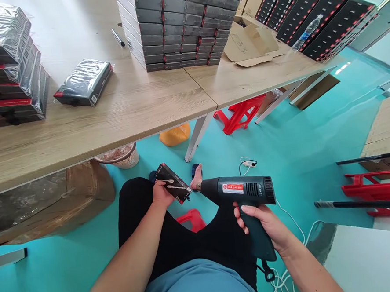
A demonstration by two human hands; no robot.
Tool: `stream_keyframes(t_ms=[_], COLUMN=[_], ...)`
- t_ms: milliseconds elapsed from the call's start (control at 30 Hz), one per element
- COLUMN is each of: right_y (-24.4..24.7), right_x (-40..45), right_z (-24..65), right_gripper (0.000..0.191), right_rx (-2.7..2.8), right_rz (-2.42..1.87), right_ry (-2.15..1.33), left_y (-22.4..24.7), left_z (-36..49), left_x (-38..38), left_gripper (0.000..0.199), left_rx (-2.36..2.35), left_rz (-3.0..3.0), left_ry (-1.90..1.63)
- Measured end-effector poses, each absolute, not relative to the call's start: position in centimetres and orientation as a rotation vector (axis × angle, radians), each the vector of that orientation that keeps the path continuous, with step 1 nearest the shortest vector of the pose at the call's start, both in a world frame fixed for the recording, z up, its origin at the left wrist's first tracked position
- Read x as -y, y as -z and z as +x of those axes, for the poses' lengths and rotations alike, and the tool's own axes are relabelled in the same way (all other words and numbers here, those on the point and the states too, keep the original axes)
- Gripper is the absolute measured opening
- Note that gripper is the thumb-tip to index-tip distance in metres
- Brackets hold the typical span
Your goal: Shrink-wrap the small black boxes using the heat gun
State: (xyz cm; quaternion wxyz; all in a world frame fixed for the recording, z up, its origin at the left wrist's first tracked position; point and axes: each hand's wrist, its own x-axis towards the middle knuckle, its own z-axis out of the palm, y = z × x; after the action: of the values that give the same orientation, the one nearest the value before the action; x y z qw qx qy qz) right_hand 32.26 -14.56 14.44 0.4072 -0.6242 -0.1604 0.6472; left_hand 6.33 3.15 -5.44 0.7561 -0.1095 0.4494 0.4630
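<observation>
My right hand (257, 217) is wrapped round the handle of a dark green heat gun (250, 191) with a red and white label. Its metal nozzle points left, toward a flat black box (173, 182) printed with a picture of cables. That box is tilted over my lap, its near edge gripped by my left hand (161, 194). The nozzle tip lies close to the box's right end; whether they touch I cannot tell. On the table in front lies another dark box (83, 82) in shiny clear film.
On the wooden table (140, 109) stand a stack of film-wrapped boxes (8, 69), a tall block of dark boxes (181, 28), a pen (118, 37) and open cardboard (248, 41). Below are a bin (126, 157), a carton (86, 196) and a red stool (239, 114). White cables (285, 281) trail right.
</observation>
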Motion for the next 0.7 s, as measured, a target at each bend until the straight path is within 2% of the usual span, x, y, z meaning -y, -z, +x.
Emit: stream_keyframes(t_ms=[367,533,700], right_y=[-13.1,-12.7,-13.2], right_x=[15.1,14.9,13.1], right_z=[30.4,29.7,29.4], right_gripper=[0.042,0.038,0.044], right_rx=[0.611,0.682,0.605], right_rz=[-1.610,-1.583,-1.534], right_ry=[-1.690,-1.634,-1.613], left_y=[6.8,6.8,6.1], left_z=[6.0,6.4,7.1], left_x=[-3.0,-2.8,-2.5], left_gripper=[0.015,0.018,0.021], left_rx=[-1.011,-0.952,-0.956], left_rz=[-0.204,-0.182,-0.141], left_ry=[-0.953,-0.926,-0.899])
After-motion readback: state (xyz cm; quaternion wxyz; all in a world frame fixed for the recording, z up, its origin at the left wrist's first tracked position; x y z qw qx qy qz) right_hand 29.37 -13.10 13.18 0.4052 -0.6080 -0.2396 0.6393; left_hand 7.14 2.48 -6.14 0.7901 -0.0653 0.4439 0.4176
